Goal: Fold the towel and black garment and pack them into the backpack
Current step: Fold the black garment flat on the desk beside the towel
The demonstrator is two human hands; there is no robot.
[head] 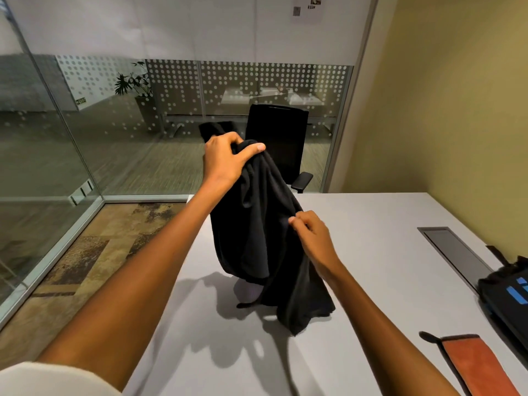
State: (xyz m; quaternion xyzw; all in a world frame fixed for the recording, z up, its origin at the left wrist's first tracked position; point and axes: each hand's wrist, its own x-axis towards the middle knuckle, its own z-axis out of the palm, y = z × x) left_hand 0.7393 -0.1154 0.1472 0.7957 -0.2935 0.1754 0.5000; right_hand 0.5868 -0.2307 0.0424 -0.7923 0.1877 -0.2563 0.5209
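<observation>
- The black garment (257, 230), a soft, matte knit fabric, is held up over the middle of the white table (371, 281), its lower folds crumpled at the tabletop.
- Its bunched top is gripped by the left hand (225, 158), at 12 o'clock.
- An edge is pinched between thumb and fingers of the right hand (311, 235).
- The orange terry towel (483, 367), black-trimmed, is laid flat at 4 o'clock.
- The black backpack (508, 298), with blue markings that cannot be read, is seen at 3 o'clock.
</observation>
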